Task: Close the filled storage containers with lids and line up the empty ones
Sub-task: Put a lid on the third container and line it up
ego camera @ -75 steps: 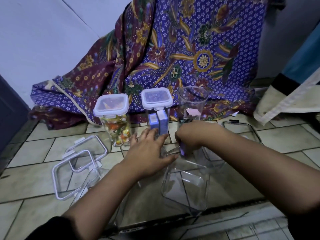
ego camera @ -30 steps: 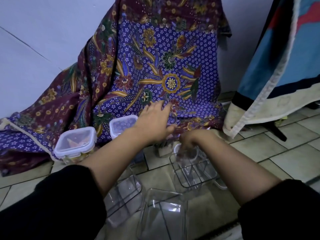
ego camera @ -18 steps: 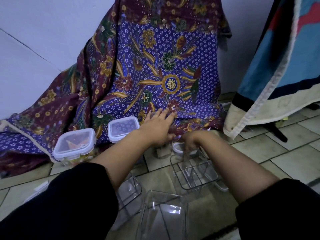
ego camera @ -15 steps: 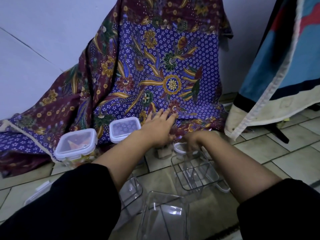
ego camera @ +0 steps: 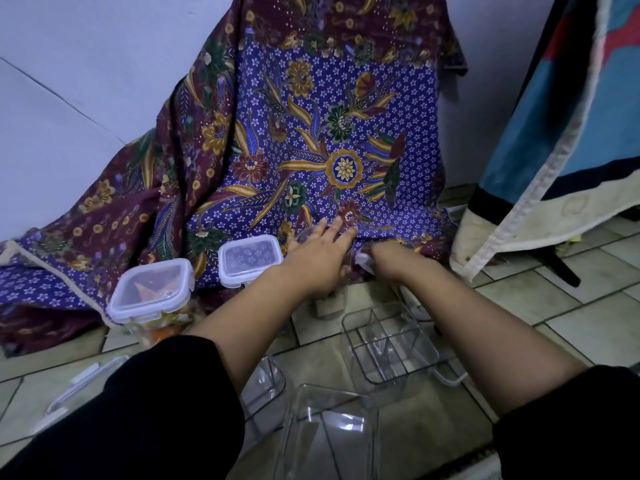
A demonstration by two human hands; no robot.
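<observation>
My left hand point(ego camera: 320, 259) lies flat with straight fingers on the top of a tall clear container point(ego camera: 329, 303) that has a pale object at its bottom. Just to its right, my right hand point(ego camera: 393, 263) curls down over a white-rimmed lid point(ego camera: 363, 260) at that container's rim; its fingers are hidden. Two filled containers stand closed to the left, one with colourful contents point(ego camera: 152, 289) and one with blue contents point(ego camera: 249, 259). Three empty clear containers sit nearer me, at the right point(ego camera: 388, 344), the front point(ego camera: 332, 431) and under my left forearm point(ego camera: 268, 382).
A patterned purple cloth point(ego camera: 311, 150) hangs down the wall behind the containers. Loose white-rimmed lids lie on the tiled floor at the left point(ego camera: 79, 386) and by my right forearm point(ego camera: 450, 377). A blue and cream towel point(ego camera: 554, 150) hangs at the right.
My view rose and moved closer. My left hand went from the near containers to the top of the tall far one. My right hand moved back with the lid to that container's rim.
</observation>
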